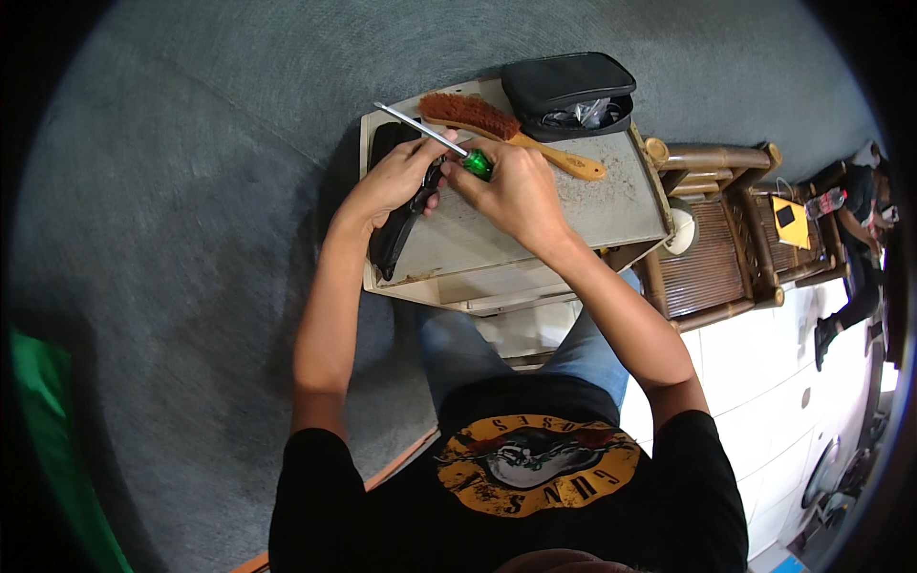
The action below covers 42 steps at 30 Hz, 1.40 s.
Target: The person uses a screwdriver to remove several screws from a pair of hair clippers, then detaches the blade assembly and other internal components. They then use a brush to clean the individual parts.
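A screwdriver (409, 120) with a bright shaft and a green translucent handle lies slanted over the table, its tip pointing to the far left. The fingers of my right hand (523, 191) are closed round its handle. My left hand (394, 181) is curled over a long, dark black thing (390, 250), perhaps a case, that lies along the table's left side. Fingertips of that hand show at the black thing's right edge. The left thumb and forefinger are close to the screwdriver's shaft; whether they touch it I cannot tell.
A brush (478, 116) with reddish-brown bristles and a wooden handle lies beyond my hands. Behind it stands an unzipped black bag (569, 91) holding cables and clear plastic. Crumbs litter the pale table (621, 186). Bamboo chairs (702, 253) and a seated person (855, 224) are to the right.
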Each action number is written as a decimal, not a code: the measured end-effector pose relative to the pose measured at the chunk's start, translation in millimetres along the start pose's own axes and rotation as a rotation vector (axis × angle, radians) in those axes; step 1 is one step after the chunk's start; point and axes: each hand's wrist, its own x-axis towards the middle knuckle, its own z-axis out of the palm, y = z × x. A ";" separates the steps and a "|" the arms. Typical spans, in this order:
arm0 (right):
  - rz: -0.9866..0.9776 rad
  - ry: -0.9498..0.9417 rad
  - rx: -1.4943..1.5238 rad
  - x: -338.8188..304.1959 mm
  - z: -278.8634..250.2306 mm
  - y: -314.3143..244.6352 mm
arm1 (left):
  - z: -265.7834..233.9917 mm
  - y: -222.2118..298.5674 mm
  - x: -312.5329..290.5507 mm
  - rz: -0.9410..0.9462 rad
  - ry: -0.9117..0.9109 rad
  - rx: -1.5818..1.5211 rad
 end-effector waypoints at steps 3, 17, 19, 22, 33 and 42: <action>0.011 0.033 -0.019 -1.0 11.8 1.2 | -1.9 -1.7 1.8 -0.028 0.026 -0.013; 0.110 -0.108 0.520 6.3 14.7 17.7 | -10.9 -6.6 4.6 0.048 -0.145 -0.007; 0.117 -0.135 0.516 6.9 11.0 13.6 | -11.8 -7.2 4.4 0.051 -0.145 -0.017; 0.104 -0.110 0.487 6.6 9.6 8.8 | -11.0 -10.0 4.8 0.051 -0.119 -0.033; 0.054 -0.042 -0.431 16.3 -5.7 25.3 | -8.6 -5.5 3.0 -0.002 -0.087 -0.093; 0.127 0.095 0.052 -1.3 -25.0 13.7 | -12.4 -17.1 -12.2 0.045 -0.098 -0.403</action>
